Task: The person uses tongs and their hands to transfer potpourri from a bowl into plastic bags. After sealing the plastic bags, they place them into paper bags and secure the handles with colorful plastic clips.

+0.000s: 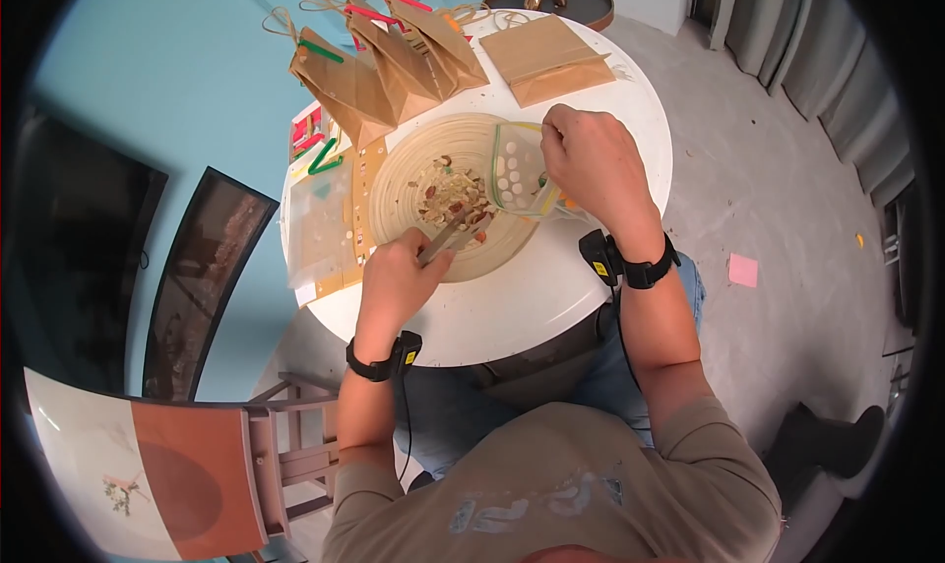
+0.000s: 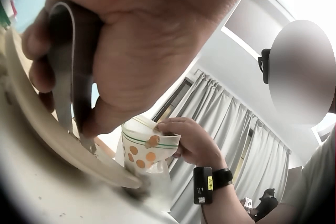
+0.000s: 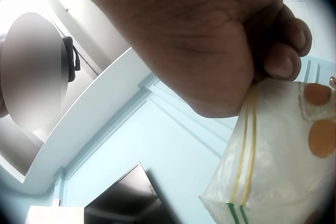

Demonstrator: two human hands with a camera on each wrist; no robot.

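My left hand (image 1: 402, 280) grips metal tongs (image 1: 448, 238), whose tips are down among mixed nuts and flakes (image 1: 453, 201) in a round wooden bowl (image 1: 394, 184). In the left wrist view the tongs (image 2: 72, 66) are pinched between thumb and fingers. My right hand (image 1: 598, 164) pinches the top edge of a clear zip bag (image 1: 517, 169) with dots on it, held at the bowl's right side. The right wrist view shows the bag (image 3: 278, 145) hanging below the curled fingers. What the bag holds is hard to tell.
Several brown paper bags (image 1: 345, 91) with coloured clips stand at the table's far left, and another (image 1: 546, 61) lies at the far right. Flat plastic bags (image 1: 320, 228) lie left of the bowl, near green and red clips (image 1: 325, 156). A stool (image 1: 300, 445) stands at the lower left.
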